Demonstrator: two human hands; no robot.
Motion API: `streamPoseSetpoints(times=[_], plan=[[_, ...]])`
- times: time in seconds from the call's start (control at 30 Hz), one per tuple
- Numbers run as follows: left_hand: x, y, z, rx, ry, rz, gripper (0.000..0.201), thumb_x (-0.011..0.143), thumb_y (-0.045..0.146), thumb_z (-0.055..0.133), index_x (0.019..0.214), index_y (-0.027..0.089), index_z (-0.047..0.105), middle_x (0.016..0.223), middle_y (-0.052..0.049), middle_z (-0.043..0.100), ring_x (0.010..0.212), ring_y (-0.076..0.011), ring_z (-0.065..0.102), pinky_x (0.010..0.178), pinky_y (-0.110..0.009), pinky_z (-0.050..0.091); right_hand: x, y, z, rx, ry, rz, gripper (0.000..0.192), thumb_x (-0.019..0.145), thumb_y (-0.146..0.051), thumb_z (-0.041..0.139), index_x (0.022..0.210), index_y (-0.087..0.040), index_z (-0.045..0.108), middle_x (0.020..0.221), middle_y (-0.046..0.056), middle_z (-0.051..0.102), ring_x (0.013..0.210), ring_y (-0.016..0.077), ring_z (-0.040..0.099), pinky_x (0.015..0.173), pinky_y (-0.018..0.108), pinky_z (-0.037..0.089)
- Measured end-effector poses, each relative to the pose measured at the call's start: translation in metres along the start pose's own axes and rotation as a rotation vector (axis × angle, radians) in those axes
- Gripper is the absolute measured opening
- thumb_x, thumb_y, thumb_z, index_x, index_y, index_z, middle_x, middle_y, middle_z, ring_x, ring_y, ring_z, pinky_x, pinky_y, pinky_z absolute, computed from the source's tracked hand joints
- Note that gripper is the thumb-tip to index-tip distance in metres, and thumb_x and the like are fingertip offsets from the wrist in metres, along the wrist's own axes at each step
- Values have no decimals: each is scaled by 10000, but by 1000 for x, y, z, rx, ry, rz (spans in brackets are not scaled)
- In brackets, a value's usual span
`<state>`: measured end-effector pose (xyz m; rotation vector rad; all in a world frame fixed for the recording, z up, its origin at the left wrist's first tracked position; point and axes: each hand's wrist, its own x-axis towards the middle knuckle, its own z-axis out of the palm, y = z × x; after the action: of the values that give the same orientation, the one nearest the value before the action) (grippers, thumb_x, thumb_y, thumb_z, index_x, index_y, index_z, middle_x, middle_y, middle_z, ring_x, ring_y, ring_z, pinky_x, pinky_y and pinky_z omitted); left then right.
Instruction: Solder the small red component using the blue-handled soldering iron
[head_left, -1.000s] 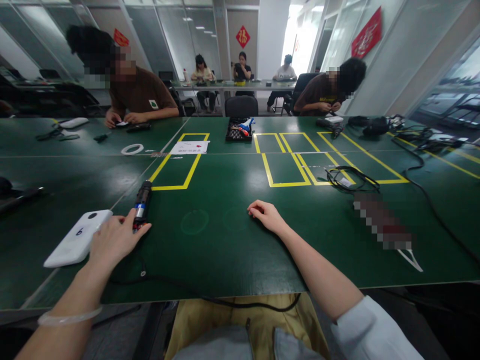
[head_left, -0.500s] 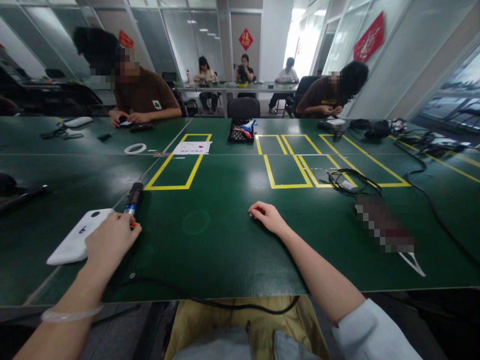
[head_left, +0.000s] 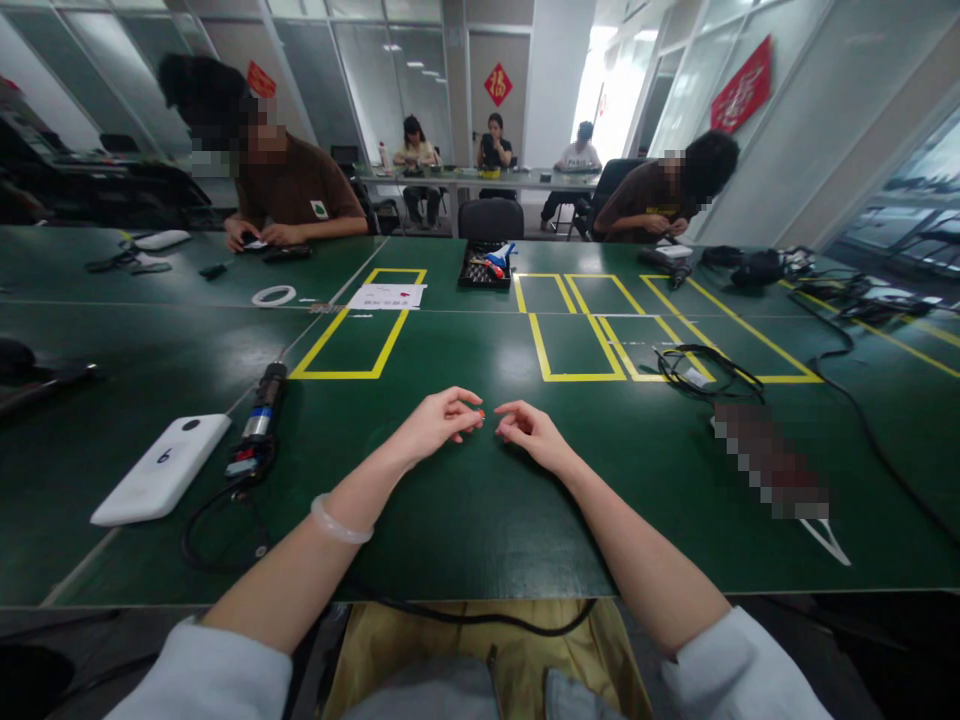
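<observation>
Near the middle of the table, my left hand [head_left: 439, 425] pinches a small orange-red piece [head_left: 481, 413] at its fingertips, too small to name. Just to its right, my right hand [head_left: 529, 435] rests with its fingers curled and closed; whatever they hold, if anything, is hidden. The two hands face each other with a narrow gap between them. To the left lies a black and silver cylindrical tool [head_left: 262, 415] with a blue band and a cable at its lower end. Beside it is a white flat case [head_left: 163, 470] marked with a number.
Yellow tape outlines [head_left: 577, 378] mark the green table [head_left: 450, 530]. Farther back are a black tray [head_left: 484, 280], a paper sheet [head_left: 386, 297] and a tape roll [head_left: 274, 296]. Coiled cable [head_left: 709, 370] and a blurred dark pouch [head_left: 772, 460] lie right. Co-workers sit opposite.
My left hand has moved right from beside the cylindrical tool to the middle, carrying the small orange-red piece. The right hand stays in place, its fingers slightly shifted.
</observation>
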<state>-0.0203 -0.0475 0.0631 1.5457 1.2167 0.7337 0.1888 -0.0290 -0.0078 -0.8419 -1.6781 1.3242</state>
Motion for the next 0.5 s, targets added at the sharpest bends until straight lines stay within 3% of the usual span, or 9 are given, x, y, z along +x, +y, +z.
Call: streamPoseSetpoints(times=[0.1, 0.23, 0.5], plan=[[15, -7, 19, -92, -75, -4, 391, 745, 417, 671, 1005, 145, 562, 752, -26, 660, 682, -123, 588, 571, -231, 414, 0, 1, 0, 51, -22, -2, 397, 773, -357, 679, 1113, -194, 554, 806, 4, 645, 641, 114, 584, 637, 256, 471], [22, -21, 29, -165, -74, -29, 387, 747, 398, 686, 991, 133, 545, 700, -9, 649, 651, -108, 572, 589, -227, 394, 1, 4, 0, 80, 0, 14, 402, 745, -390, 718, 1052, -190, 554, 757, -5, 643, 647, 121, 602, 621, 249, 465], [22, -33, 34, -266, -59, -43, 568, 798, 410, 636, 1266, 129, 481, 672, 5, 634, 598, -101, 560, 581, -227, 393, 0, 4, 3, 106, -51, 15, 292, 741, -381, 730, 879, -185, 563, 744, -1, 641, 634, 118, 587, 608, 253, 448]])
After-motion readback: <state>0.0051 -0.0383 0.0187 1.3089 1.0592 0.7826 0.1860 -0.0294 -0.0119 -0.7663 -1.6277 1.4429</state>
